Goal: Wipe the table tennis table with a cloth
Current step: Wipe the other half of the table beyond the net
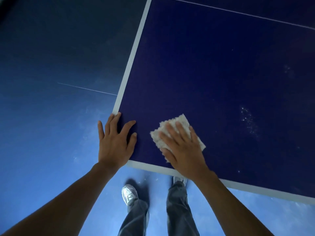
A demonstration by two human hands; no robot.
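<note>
Right hand [183,149] flat, fingers straight, pressing cloth [172,132] at near corner of table [221,65], left hand [115,142] splayed, holding nothing; risk: short strokes miss white specks [248,119] further right

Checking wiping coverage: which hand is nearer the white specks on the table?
Right. The right hand, flat on the cloth, is left of the white specks; the left hand rests farther left, at the table corner.
</note>
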